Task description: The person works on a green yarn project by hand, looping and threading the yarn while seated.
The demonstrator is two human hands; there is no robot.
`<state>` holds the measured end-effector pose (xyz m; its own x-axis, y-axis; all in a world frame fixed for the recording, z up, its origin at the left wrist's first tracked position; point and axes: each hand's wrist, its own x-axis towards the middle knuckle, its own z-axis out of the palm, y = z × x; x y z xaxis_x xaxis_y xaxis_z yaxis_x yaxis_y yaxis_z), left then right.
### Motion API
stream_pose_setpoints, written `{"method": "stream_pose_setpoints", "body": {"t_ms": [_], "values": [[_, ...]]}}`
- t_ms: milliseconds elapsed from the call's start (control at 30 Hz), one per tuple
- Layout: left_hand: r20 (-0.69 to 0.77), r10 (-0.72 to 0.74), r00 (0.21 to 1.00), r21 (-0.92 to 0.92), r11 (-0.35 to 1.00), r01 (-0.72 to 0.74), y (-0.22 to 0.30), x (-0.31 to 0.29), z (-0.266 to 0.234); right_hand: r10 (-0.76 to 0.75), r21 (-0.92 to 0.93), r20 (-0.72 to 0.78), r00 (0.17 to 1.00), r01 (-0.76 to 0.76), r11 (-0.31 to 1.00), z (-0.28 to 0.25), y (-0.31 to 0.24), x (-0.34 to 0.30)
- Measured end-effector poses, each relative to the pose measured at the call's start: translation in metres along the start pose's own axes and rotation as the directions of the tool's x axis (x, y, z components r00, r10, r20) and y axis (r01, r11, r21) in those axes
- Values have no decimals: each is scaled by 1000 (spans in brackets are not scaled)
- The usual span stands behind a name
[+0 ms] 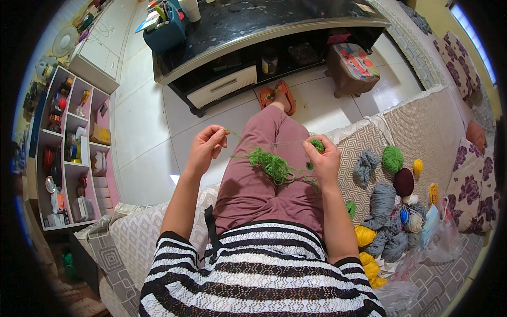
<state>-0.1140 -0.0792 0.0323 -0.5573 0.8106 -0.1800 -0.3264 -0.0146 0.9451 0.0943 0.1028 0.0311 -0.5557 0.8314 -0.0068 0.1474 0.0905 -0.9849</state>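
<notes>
In the head view, the left hand point(211, 140) pinches a green strand point(229, 131) between thumb and forefinger; the right hand point(325, 157) has its fingers closed around 1 small green ball point(317, 145). Below and between them, 1 loose green tangle point(272, 168) lies on the lap point(248, 206).

On the patterned sofa point(406, 119), right of the lap, are 1 larger green ball point(392, 158), toward the front edge, 1 maroon ball point(403, 182), 1 small yellow ball point(418, 167) and gray skeins point(382, 201), too heaped to count.

The table point(296, 10) is black-topped, with 1 blue bin point(165, 34) at its near left corner and 1 stool point(351, 71) by its near right corner. 2 orange sandals point(285, 98) stand on white floor tiles point(142, 113); 1 shelf point(65, 164) stands at left.
</notes>
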Motion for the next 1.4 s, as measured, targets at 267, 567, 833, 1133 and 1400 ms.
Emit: {"method": "stream_pose_setpoints", "body": {"t_ms": [267, 567, 833, 1133, 1400], "values": [[-60, 121, 991, 61, 991, -118, 11, 10, 7, -39, 56, 43, 998, 37, 998, -4, -13, 4], [119, 192, 974, 39, 979, -198, 28, 22, 37, 23, 35, 129, 991, -28, 999, -4, -19, 8], [664, -94, 742, 572, 703, -422, 34, 34, 73, -69, 74, 233, 970, 53, 996, -6, -55, 11], [585, 61, 809, 523, 733, -434, -30, 71, 75, -33, 29, 364, 931, 24, 999, -13, -65, 2], [623, 39, 781, 576, 653, -492, -45, 69, 83, 10, 29, 350, 937, -22, 999, -41, -86, -8]]}}
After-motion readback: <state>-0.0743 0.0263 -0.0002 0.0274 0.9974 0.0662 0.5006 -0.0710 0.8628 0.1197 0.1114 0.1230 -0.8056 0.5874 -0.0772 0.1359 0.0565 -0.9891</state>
